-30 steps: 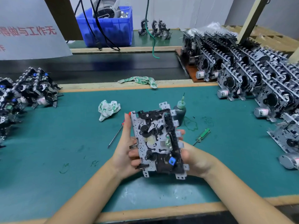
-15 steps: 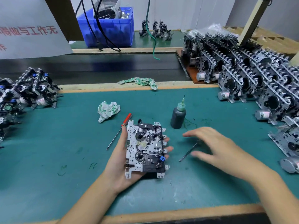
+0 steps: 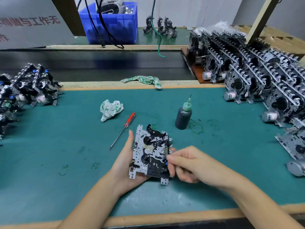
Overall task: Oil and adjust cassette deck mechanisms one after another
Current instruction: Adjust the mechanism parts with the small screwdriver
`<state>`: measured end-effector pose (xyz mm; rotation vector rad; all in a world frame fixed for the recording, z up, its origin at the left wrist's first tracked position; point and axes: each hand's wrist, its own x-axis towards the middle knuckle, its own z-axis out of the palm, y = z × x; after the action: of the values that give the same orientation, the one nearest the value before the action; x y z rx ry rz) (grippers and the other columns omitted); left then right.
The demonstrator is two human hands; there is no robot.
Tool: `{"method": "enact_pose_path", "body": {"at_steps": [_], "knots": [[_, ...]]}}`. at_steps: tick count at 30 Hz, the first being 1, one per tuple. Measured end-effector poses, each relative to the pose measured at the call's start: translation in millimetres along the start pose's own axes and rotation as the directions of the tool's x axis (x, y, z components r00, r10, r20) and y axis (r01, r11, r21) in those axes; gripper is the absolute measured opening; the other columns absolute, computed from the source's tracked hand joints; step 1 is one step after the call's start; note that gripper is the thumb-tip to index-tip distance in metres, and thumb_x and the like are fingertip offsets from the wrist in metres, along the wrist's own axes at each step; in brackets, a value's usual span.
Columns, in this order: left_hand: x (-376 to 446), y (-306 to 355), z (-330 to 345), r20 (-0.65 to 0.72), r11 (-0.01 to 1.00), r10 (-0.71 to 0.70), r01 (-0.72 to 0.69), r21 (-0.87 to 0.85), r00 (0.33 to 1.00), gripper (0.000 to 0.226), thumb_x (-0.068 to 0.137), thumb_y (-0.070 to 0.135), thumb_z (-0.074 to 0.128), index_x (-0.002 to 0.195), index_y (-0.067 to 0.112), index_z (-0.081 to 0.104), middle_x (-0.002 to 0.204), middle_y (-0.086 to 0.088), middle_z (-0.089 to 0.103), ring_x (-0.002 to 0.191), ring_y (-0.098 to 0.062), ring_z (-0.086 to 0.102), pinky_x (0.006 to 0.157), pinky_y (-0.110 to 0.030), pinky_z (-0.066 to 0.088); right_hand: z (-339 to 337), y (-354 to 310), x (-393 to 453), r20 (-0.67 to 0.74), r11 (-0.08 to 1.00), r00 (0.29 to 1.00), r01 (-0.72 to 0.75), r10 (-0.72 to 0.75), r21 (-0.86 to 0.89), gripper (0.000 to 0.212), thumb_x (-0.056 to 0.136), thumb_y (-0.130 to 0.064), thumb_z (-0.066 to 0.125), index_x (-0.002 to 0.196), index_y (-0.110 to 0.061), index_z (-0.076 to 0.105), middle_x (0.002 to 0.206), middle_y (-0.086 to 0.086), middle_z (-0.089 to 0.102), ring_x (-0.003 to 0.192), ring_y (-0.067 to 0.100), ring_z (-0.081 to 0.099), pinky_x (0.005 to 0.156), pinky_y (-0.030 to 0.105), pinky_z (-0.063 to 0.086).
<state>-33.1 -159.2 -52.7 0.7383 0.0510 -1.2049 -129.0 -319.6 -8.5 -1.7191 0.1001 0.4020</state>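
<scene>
My left hand holds a cassette deck mechanism from below and from its left side, face up above the green mat. It is a perforated metal plate with black reels and levers. My right hand is at the mechanism's right edge with its fingers curled, pinching what seems to be the small green-handled screwdriver, which is mostly hidden in the hand. A dark oil bottle with a green needle nozzle stands just behind the mechanism.
A red-handled screwdriver and a crumpled rag lie on the mat at the middle left. Rows of mechanisms fill the right side, and another group sits at the left. A blue bin stands at the back.
My right hand let go of the mechanism, reached to the green screwdriver on the mat, and came back with curled fingers to the mechanism's right edge. My left hand lowered the mechanism slightly.
</scene>
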Motion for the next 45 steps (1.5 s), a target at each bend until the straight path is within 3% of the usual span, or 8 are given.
{"method": "enact_pose_path", "body": {"at_steps": [4, 9, 13, 24, 28, 37, 45], "knots": [[-0.1, -0.2, -0.5, -0.023, 0.999, -0.011, 0.012, 0.039, 1.0, 0.087, 0.086, 0.072, 0.022, 0.113, 0.004, 0.069, 0.126, -0.023, 0.059, 0.108, -0.031, 0.062, 0.095, -0.041, 0.049, 1.2, 0.1, 0.4, -0.03, 0.992, 0.992, -0.127, 0.126, -0.003, 0.05, 0.098, -0.031, 0.044, 0.053, -0.016, 0.059, 0.036, -0.002, 0.046, 0.029, 0.006, 0.027, 0.035, 0.013, 0.023], [-0.7, 0.2, 0.8, -0.045, 0.999, -0.005, 0.007, 0.043, 0.999, 0.086, 0.087, 0.072, 0.023, 0.118, 0.003, 0.064, 0.127, -0.024, 0.058, 0.109, -0.032, 0.062, 0.098, -0.043, 0.045, 2.0, 1.5, 3.0, -0.078, 0.986, 0.984, -0.163, 0.161, -0.021, 0.048, 0.098, -0.032, 0.045, 0.055, -0.016, 0.059, 0.037, -0.003, 0.046, 0.029, 0.005, 0.034, 0.035, 0.014, 0.027], [-0.6, 0.0, 0.6, -0.055, 0.999, 0.006, -0.003, 0.048, 0.998, 0.084, 0.087, 0.071, 0.024, 0.119, 0.004, 0.064, 0.125, -0.024, 0.059, 0.108, -0.033, 0.063, 0.097, -0.044, 0.045, -0.8, 3.9, 1.2, -0.031, 0.988, 0.988, -0.153, 0.153, 0.012, 0.044, 0.097, -0.033, 0.047, 0.058, -0.016, 0.059, 0.037, -0.002, 0.045, 0.031, 0.008, 0.038, 0.036, 0.016, 0.032], [-0.5, -2.6, -0.2, -0.065, 0.998, 0.044, -0.041, 0.046, 0.997, 0.08, 0.089, 0.068, 0.025, 0.118, 0.004, 0.065, 0.122, -0.024, 0.061, 0.104, -0.032, 0.064, 0.09, -0.042, 0.053, -1.5, 6.2, -1.7, -0.014, 0.988, 0.989, -0.148, 0.149, 0.047, 0.04, 0.085, -0.046, 0.049, 0.063, -0.019, 0.069, 0.041, -0.005, 0.029, 0.037, 0.008, 0.019, 0.038, 0.017, 0.018], [-1.4, -2.5, 0.6, -0.078, 0.998, 0.044, -0.04, 0.046, 0.996, 0.08, 0.089, 0.068, 0.026, 0.116, 0.005, 0.067, 0.121, -0.024, 0.062, 0.107, -0.032, 0.064, 0.089, -0.041, 0.053, -1.5, 3.7, -2.0, 0.003, 0.985, 0.986, -0.168, 0.168, 0.048, 0.045, 0.095, -0.041, 0.043, 0.065, -0.019, 0.07, 0.044, -0.009, 0.026, 0.039, 0.005, 0.016, 0.038, 0.015, 0.017], [-2.3, -2.8, 3.4, -0.087, 0.999, 0.032, -0.028, 0.046, 0.996, 0.08, 0.089, 0.069, 0.024, 0.109, 0.007, 0.071, 0.119, -0.022, 0.064, 0.104, -0.031, 0.065, 0.084, -0.038, 0.055, -1.5, 2.2, 1.9, 0.015, 0.98, 0.98, -0.197, 0.197, 0.0, 0.052, 0.096, -0.037, 0.045, 0.05, -0.02, 0.061, 0.04, -0.003, 0.051, 0.031, 0.005, 0.036, 0.035, 0.014, 0.025], [-0.7, -1.4, 4.2, -0.099, 0.998, 0.012, -0.005, 0.068, 0.995, 0.08, 0.087, 0.069, 0.026, 0.106, 0.007, 0.073, 0.117, -0.023, 0.064, 0.103, -0.032, 0.066, 0.086, -0.039, 0.054, -7.2, 4.8, 4.1, 0.103, 0.982, 0.977, -0.185, 0.187, -0.033, 0.054, 0.09, -0.048, 0.042, 0.046, -0.02, 0.054, 0.033, -0.002, 0.046, 0.026, 0.005, 0.032, 0.034, 0.015, 0.024]]}}
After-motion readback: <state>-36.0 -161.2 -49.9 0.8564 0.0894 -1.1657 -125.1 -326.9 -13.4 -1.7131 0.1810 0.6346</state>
